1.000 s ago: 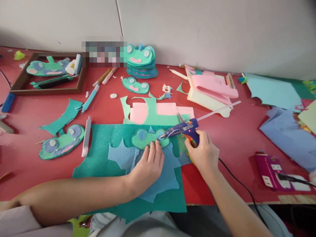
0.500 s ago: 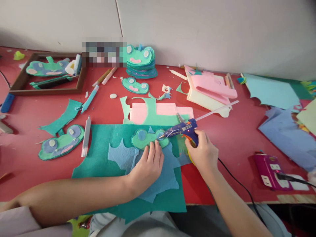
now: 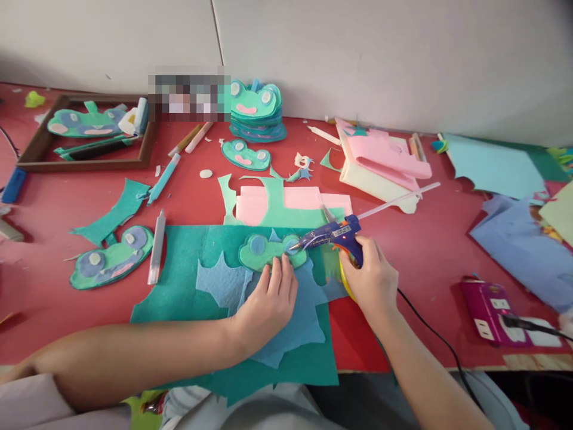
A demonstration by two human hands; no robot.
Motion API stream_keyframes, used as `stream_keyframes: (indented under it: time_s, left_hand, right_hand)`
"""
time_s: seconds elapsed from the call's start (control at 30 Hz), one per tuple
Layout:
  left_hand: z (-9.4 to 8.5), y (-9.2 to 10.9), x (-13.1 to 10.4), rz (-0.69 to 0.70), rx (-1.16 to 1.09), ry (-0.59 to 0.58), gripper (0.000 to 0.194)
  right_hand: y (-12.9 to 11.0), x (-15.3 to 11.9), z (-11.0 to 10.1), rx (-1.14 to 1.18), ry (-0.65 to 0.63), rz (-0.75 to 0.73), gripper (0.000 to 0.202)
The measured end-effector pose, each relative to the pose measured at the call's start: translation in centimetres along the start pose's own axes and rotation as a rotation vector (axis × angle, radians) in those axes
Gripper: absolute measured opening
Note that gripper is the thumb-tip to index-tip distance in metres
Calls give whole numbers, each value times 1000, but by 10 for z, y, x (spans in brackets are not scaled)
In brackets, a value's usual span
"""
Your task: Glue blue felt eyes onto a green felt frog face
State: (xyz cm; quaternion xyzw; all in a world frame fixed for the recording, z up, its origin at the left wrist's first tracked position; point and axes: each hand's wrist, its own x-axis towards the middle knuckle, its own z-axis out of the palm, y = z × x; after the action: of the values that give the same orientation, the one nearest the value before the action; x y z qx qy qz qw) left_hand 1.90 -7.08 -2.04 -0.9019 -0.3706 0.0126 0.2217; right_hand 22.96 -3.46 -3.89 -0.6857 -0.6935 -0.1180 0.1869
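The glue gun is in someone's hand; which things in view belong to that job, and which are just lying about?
In use, it seems:
- glue gun, in the right hand
- green felt face, touched by the left hand
- teal felt sheet, underneath

Apparently lying about:
- wooden frame
- teal felt scrap
- folded pink felt

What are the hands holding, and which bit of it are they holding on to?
The right hand holds the blue glue gun by its handle. The left hand only rests its fingertips on the felt frog face.
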Motion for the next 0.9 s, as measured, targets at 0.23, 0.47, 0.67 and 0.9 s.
stream_keyframes:
  time_s: [0.23,0.47,0.67,0.9]
  left_hand:
    - [0,0,0,0,4,-2,38]
    - [1,-1,0,1,-1,1,38]
    - [0,0,0,-5,-18,3,37]
    - [-1,-1,-1,-4,-20,3,37]
  right_hand:
    - [0,0,-2,-2,-4,-1,24]
    - [0,0,-2,9,7,-12,24]
    - [1,0,-2,21,20,0,23]
    - [2,0,-2,43,10,29,23]
